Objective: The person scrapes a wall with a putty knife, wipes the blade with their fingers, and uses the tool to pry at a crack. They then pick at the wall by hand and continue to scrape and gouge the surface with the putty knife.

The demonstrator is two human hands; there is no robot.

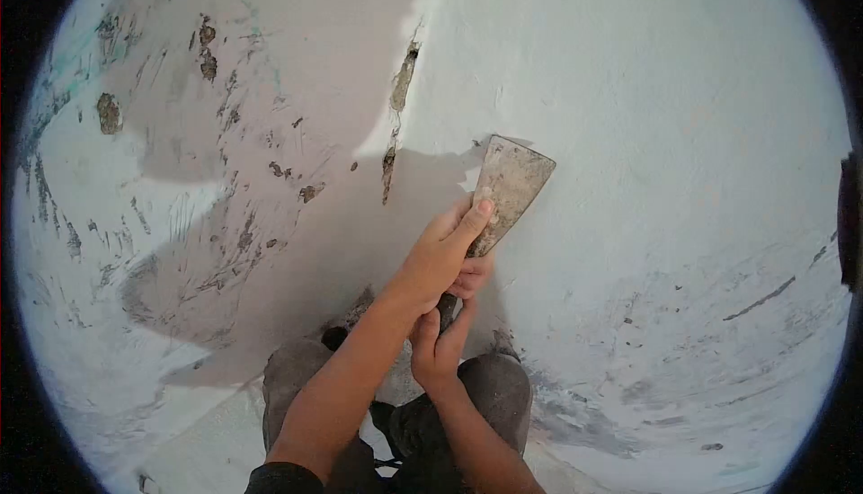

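Note:
A wide scraper point(514, 184) with a worn, stained metal blade lies against the pale wall, its broad edge pointing up. My left hand point(442, 256) grips it where blade meets handle, the thumb stretched along the blade. Lower down, my right hand point(440, 346) is wrapped round the dark handle point(447, 310), just beneath my left hand. Both hands partly hide the handle. Left of the blade, a crack point(402, 85) with crumbled edges runs down the wall's corner line.
Chipped holes point(109, 113) and dark scrape marks cover the left wall. More scuffs point(760, 301) show at the lower right. My bent knees point(497, 391) are close below the hands. A dark object point(849, 222) stands at the right edge.

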